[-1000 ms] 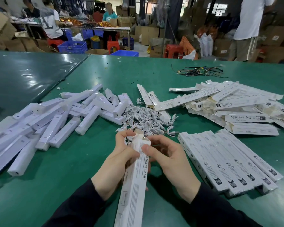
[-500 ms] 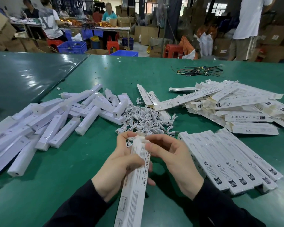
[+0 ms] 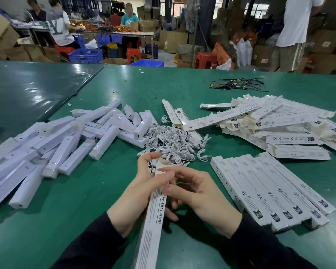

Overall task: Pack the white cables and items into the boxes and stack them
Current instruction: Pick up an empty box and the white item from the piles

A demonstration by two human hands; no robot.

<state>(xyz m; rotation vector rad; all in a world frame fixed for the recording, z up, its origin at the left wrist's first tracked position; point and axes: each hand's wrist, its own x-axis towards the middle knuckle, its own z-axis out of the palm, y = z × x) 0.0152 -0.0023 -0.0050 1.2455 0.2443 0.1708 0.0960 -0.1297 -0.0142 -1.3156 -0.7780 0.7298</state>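
Where cartons crowd the room, green table (image 3: 182, 88), workers beyond.

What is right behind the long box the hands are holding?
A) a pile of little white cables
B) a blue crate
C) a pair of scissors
A: the pile of little white cables lies on the green table just beyond the long box that both hands hold.
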